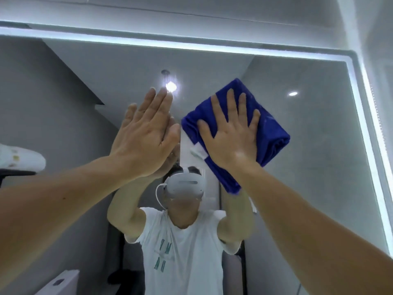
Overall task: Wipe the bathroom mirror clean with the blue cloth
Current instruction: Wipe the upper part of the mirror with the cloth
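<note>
Bathroom mirror (314, 150), edged by a lit strip (191, 47), fills the head view. The right hand (231, 133) presses the folded blue cloth (270, 128) against the upper glass with straight, spread fingers. The left hand (144, 135) is flat and empty beside it. Even pressure and overlapping strokes would serve best.

Left hand (146, 133) raised, flat and straight-fingered; right hand (230, 135) raised beside it, flat and splayed.
</note>
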### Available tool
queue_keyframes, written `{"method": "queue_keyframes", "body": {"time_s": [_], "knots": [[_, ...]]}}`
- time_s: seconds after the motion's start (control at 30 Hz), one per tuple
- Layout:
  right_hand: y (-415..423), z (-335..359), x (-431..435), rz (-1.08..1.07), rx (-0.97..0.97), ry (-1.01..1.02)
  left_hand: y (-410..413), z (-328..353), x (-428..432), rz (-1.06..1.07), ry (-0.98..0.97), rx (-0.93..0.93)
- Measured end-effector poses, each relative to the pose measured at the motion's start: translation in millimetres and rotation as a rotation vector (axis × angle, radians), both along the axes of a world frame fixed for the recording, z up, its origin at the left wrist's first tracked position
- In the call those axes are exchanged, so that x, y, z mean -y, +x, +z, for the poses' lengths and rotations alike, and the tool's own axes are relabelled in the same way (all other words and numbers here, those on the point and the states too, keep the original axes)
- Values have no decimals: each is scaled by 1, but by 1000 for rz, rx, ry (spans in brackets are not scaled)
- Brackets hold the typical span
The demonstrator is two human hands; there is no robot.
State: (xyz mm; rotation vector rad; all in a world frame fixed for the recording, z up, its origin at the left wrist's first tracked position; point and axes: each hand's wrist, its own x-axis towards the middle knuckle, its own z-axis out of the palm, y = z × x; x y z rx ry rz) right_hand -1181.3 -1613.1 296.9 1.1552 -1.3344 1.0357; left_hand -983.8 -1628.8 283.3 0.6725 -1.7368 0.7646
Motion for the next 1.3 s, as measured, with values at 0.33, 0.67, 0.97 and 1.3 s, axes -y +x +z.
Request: {"method": "queue_keyframes", "body": {"time_s": [0.33, 0.67, 0.97, 1.3], "knots": [[-31, -212, -16, -72, -220, 280, -18, -40, 3, 1, 22, 129], [-82, -187, -40, -119, -804, 453, -24, -52, -5, 22, -29, 206], [-79, -14, -26, -83, -190, 135, -64, -52, -9, 17, -75, 90], [-71, -97, -22, 43, -146, 8, -87, -87, -18, 29, -2, 102]]}}
